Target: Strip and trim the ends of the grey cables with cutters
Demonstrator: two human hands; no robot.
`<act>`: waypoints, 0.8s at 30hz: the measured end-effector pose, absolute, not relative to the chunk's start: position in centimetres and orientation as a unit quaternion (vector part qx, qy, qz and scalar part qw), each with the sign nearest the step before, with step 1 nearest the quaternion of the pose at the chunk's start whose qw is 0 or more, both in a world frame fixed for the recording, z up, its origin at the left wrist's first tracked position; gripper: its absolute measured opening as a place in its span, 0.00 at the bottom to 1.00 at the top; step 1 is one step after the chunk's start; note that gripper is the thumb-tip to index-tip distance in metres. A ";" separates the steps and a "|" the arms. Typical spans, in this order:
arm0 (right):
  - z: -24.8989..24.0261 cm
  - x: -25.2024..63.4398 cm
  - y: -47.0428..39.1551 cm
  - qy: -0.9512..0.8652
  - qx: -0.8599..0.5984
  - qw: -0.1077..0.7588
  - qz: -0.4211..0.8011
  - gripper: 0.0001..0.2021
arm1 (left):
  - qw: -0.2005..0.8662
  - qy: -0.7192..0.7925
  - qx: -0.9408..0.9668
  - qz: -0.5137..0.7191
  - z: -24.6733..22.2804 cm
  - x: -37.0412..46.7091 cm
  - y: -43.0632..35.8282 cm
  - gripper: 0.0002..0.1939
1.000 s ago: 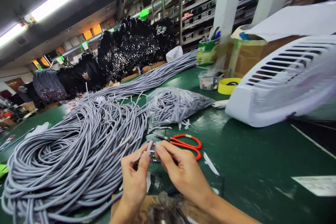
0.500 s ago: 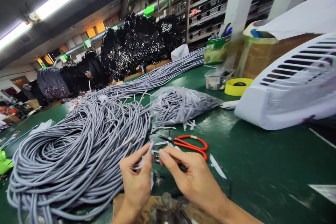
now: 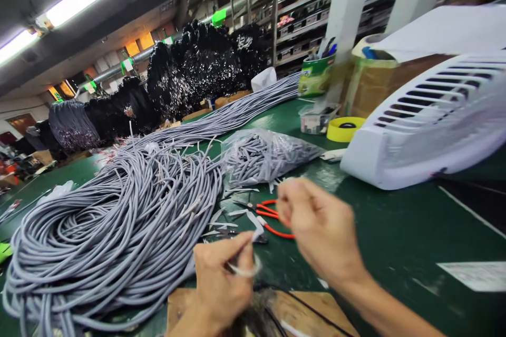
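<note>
My left hand (image 3: 223,281) is low in the middle, thumb and fingers closed on a thin white strip (image 3: 247,269) that curves out beside the thumb. My right hand (image 3: 318,226), smeared by motion, is raised to the right with curled fingers; whatever they hold cannot be made out. Red-handled scissors (image 3: 272,213) lie on the green table just behind the hands, partly covered by the right one. White scraps (image 3: 255,224) are scattered near the left fingertips. A dark tool (image 3: 261,239) lies there, mostly hidden.
A large coil of grey cables (image 3: 118,221) fills the left side. Behind the scissors rests a clear bag of short grey pieces (image 3: 264,155). To the right stand yellow tape (image 3: 343,129), a green can (image 3: 316,76) and a white slotted housing (image 3: 422,126). Cardboard (image 3: 316,308) lies in front.
My hands have parted: the right moved up and to the right, over the scissors' handles, and the left dropped slightly. The view has shifted a little to the right.
</note>
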State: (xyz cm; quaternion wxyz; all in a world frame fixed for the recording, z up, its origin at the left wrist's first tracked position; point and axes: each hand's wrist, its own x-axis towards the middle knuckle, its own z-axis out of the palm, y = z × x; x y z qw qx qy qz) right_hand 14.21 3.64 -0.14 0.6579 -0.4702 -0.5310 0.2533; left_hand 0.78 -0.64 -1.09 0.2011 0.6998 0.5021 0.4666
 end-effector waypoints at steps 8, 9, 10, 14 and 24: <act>1.2 14.6 3.7 -0.735 -0.367 0.521 0.232 0.10 | 0.139 0.500 0.723 0.456 0.0 -0.9 0.3 0.14; 1.1 14.4 3.6 -0.729 -0.372 0.512 0.263 0.10 | 0.106 0.491 0.747 0.436 0.1 -1.1 0.3 0.13; 1.1 14.3 3.6 -0.719 -0.374 0.495 0.315 0.11 | 0.075 0.477 0.773 0.412 0.3 -1.3 0.2 0.13; 0.9 14.3 4.1 -0.642 -0.337 0.374 0.579 0.12 | 0.044 0.418 0.833 0.360 1.1 -2.0 0.1 0.12; -0.3 12.4 4.0 -0.462 -0.244 0.412 0.746 0.20 | 0.118 0.494 0.652 0.563 -1.2 -0.5 0.2 0.10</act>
